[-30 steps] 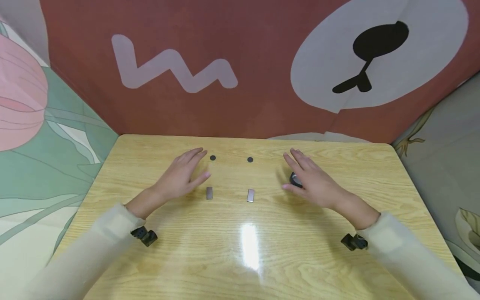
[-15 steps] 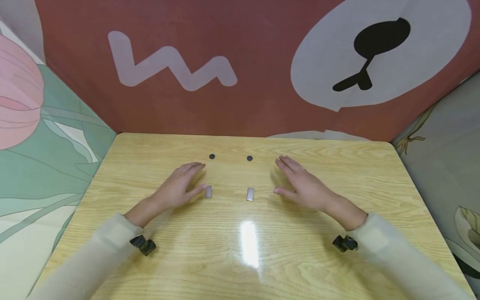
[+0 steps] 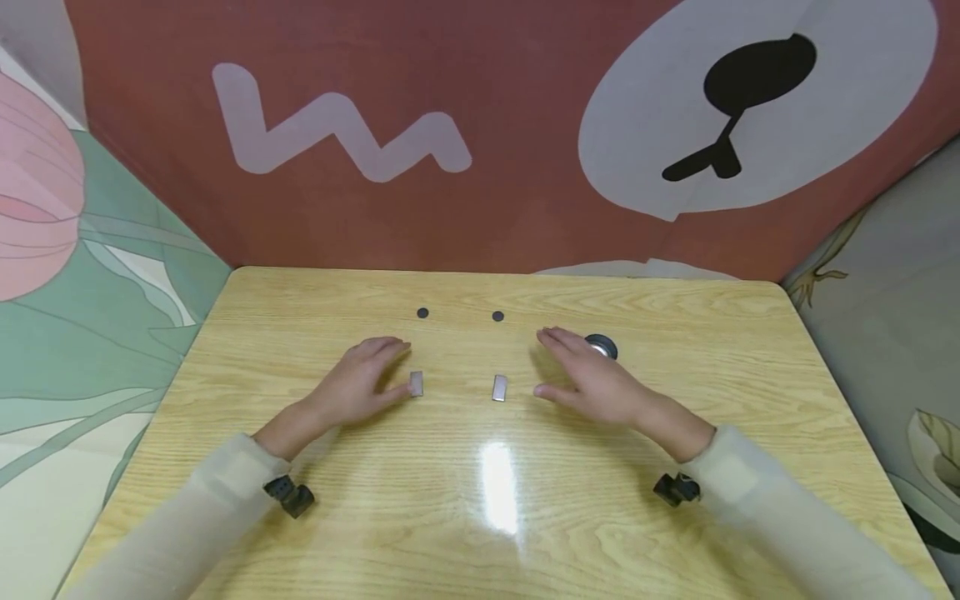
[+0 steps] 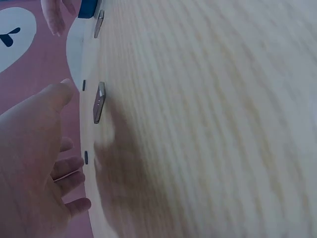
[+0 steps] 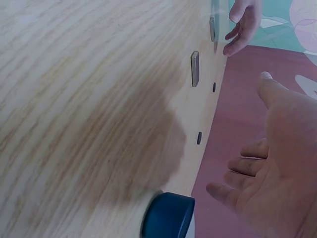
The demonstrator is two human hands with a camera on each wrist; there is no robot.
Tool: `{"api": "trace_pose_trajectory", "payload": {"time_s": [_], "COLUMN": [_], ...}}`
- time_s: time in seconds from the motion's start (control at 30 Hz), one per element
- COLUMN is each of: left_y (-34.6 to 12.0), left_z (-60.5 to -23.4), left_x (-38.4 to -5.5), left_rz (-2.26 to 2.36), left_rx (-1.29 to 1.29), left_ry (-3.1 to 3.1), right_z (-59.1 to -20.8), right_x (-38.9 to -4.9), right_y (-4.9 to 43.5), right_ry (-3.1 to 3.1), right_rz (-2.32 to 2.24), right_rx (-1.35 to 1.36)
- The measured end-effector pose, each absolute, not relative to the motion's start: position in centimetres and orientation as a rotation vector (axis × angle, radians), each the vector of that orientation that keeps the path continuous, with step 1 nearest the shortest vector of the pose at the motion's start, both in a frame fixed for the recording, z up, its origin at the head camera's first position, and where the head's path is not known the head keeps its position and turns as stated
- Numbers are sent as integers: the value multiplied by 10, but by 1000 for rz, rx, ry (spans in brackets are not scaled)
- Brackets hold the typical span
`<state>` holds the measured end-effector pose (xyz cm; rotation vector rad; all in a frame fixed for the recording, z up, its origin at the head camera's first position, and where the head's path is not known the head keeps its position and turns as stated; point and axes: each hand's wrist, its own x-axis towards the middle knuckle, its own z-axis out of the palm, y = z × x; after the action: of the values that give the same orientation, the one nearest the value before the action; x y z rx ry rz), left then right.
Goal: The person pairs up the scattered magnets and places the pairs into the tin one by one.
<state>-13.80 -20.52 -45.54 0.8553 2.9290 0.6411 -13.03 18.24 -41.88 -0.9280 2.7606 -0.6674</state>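
My left hand (image 3: pixel 360 385) hovers over the table with loosely bent fingers and holds nothing. Its thumb overlaps the left flat silver block (image 3: pixel 417 384) in the head view, but the left wrist view shows thumb and block (image 4: pixel 99 102) apart. Above the table on the other side, my right hand (image 3: pixel 596 382) is also empty, fingers extended. Between the hands lies a second silver block (image 3: pixel 499 388). Two small black discs, a left one (image 3: pixel 423 313) and a right one (image 3: pixel 498 316), lie farther back. A dark blue round object (image 5: pixel 168 215) with a silver centre is partly hidden behind the right hand.
The wood-grain table (image 3: pixel 420 517) meets a reddish-brown patterned backdrop (image 3: pixel 525 217) at its far edge. Patterned cloth also hangs at both sides. A bright reflection shows on the tabletop. Small black devices sit at both cuffs.
My right hand has moved left and toward me, uncovering part of the round object. My left hand has come slightly toward me, its thumb now overlapping the left block in the head view.
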Motion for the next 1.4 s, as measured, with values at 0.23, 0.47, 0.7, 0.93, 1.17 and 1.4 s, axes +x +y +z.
{"api": "trace_pose_trajectory", "payload": {"time_s": [0.23, 0.47, 0.7, 0.93, 1.17, 1.4], "left_y": [-205, -203, -201, -199, -197, -197], "left_z": [-460, -461, -463, -465, -466, -467], "left_x": [-137, -137, -136, -136, -135, -136], "left_rz": [614, 590, 568, 588, 614, 621], "left_rx": [830, 828, 816, 827, 818, 826], "left_ry": [2919, 2905, 2902, 2937, 2944, 2939], "right_z": [-425, -436, -446, -453, -461, -463], "right_x": [-130, -129, -125, -123, -123, -122], "right_y": [177, 166, 155, 147, 140, 134], "right_ry": [2767, 2732, 2751, 2799, 2846, 2891], "right_rz": [-639, -629, -573, -573, -570, -517], "right_rx": [-967, -975, -1020, -1034, -989, -933]}}
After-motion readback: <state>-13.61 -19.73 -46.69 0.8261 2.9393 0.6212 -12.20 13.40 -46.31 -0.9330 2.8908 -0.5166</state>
